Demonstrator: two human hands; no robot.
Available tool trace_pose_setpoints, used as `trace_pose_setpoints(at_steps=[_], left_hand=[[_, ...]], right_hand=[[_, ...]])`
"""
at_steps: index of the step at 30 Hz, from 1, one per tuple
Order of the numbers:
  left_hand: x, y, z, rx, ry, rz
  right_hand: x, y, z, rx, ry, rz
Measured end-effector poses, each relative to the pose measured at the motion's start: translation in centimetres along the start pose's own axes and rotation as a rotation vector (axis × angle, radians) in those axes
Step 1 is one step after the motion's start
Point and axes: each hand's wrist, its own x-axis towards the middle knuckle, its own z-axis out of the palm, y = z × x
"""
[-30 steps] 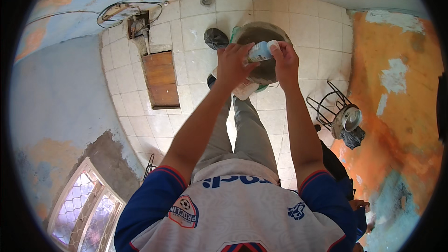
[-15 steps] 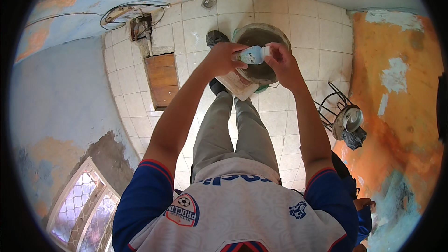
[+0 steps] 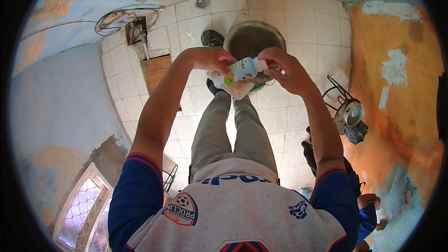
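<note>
A small light-blue and white plastic bottle (image 3: 242, 69) is held tilted in front of me, its white cap (image 3: 260, 64) toward the right. My left hand (image 3: 215, 60) is closed round its lower end. The fingers of my right hand (image 3: 285, 67) grip the cap; whether the cap is loose cannot be seen. Just beyond my hands stands a round bucket (image 3: 278, 32) with a murky grey-brown content. A pale, worn flat piece (image 3: 239, 89) lies below the bottle, near my feet, partly covered by it.
A black bag-like thing (image 3: 212, 38) sits left of the bucket. On the right, a black metal-framed stand (image 3: 337, 91) holds a round metal tin (image 3: 353, 113) beside a black plastic bag (image 3: 357, 132). Another person's hand (image 3: 368, 199) shows at lower right. A brown wooden panel (image 3: 156, 67) is at left.
Both hands have brought the bottle lower and nearer to me, off the bucket's middle. It has turned so its cap end points up and right. The other person's hand has shifted slightly.
</note>
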Motion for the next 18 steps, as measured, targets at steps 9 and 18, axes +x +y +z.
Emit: trace_pose_setpoints(at_steps=[9, 18], left_hand=[[2.3, -0.5, -0.4, -0.011, 0.055, 0.039], [3.7, -1.6, 0.1, 0.056, 0.202, 0.007]], right_hand=[[0.4, 1.8, 0.2, 0.106, 0.141, -0.012], [1.1, 3.8, 0.9, 0.076, 0.208, 0.271]])
